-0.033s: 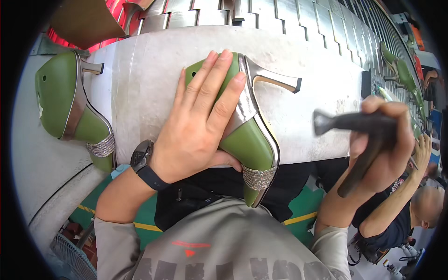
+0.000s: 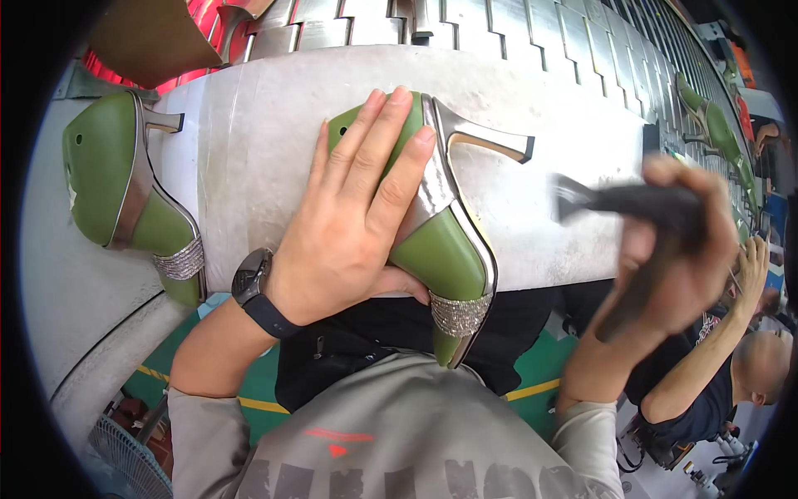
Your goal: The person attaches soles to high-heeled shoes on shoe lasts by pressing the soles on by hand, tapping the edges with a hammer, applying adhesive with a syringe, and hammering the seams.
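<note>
A high-heeled sandal (image 2: 436, 198) on a green shoe last (image 2: 453, 258) lies on its side on the pale work surface. It has a metallic strap, a glittering band (image 2: 460, 316) over the toe part and a slim heel (image 2: 490, 143) pointing right. My left hand (image 2: 341, 208) holds it down, fingers laid across the last and thumb against its lower side. To the right, my right hand (image 2: 682, 249) is closed round a dark hammer (image 2: 644, 208), blurred by motion. The hammer's head is in the air, apart from the sandal and pointing left toward it.
A second sandal on a green last (image 2: 112, 183) lies at the left. Behind the pale board (image 2: 274, 83) runs a slatted metal conveyor (image 2: 515, 33), with another green last (image 2: 719, 133) at the far right. A co-worker (image 2: 706, 366) sits at the right; a fan (image 2: 125, 457) stands lower left.
My right hand and the hammer have risen slightly in the picture and are more blurred. The sandal and my left hand have shifted a touch left.
</note>
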A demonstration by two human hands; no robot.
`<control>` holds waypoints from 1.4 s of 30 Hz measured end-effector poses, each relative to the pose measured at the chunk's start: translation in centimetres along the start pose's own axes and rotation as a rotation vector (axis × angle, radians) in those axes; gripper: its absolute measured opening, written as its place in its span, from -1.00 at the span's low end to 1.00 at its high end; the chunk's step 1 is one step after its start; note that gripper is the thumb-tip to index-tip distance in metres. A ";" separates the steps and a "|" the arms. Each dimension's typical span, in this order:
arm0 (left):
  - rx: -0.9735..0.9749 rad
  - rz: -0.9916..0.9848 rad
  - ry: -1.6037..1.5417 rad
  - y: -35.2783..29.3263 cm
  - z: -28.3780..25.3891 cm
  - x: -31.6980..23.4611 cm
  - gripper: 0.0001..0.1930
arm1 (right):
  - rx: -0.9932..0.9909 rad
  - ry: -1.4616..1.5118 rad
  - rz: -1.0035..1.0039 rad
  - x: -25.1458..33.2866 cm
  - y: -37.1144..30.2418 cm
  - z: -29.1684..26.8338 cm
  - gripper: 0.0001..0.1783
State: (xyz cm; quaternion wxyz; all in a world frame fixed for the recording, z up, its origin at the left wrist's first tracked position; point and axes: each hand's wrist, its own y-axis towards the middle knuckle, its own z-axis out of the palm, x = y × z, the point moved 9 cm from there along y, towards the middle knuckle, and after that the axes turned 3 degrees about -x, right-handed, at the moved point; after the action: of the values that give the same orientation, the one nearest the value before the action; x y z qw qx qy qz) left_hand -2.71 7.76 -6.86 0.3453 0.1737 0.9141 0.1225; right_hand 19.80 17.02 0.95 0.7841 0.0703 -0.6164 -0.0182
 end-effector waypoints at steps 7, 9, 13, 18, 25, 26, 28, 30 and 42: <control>-0.010 0.022 0.032 -0.5 0.0 0.2 0.50 | 0.206 -0.100 0.354 -6.4 0.6 4.1 -0.69; -0.020 0.042 0.040 -0.6 -0.3 0.3 0.50 | 0.161 -0.317 0.168 -4.0 -1.0 3.2 -0.67; -0.028 0.055 0.041 -0.4 -0.2 -0.3 0.51 | -0.061 -0.386 -0.337 5.8 -6.1 -4.0 -0.45; -0.041 0.030 0.060 -1.0 0.0 -0.1 0.51 | -0.006 -0.179 -0.020 -2.5 -9.9 -0.4 -0.57; -0.054 0.055 0.051 -0.5 0.1 -0.1 0.51 | 0.056 0.091 -0.345 4.5 -8.2 -1.3 -0.59; -0.062 0.059 0.042 -0.2 0.2 -0.5 0.51 | -0.058 0.212 -0.390 5.8 -9.0 -2.8 -0.60; -0.057 0.053 0.056 0.1 0.6 -1.2 0.51 | 0.082 0.116 -0.175 1.3 -9.1 -0.6 -0.62; -0.036 0.034 0.052 -0.1 0.3 -1.1 0.51 | 0.219 -0.098 0.030 -1.7 -8.6 0.4 -0.68; -0.173 -0.300 -0.324 5.6 -0.8 4.0 -0.66 | -0.357 -0.258 0.113 -3.8 -5.1 -15.1 -0.69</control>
State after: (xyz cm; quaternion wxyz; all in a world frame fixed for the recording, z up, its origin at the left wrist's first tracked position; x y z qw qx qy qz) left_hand -4.73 14.37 -6.73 0.5156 0.0231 0.8483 0.1183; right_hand 33.83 13.77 -6.88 0.6986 -0.1074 -0.7014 -0.0920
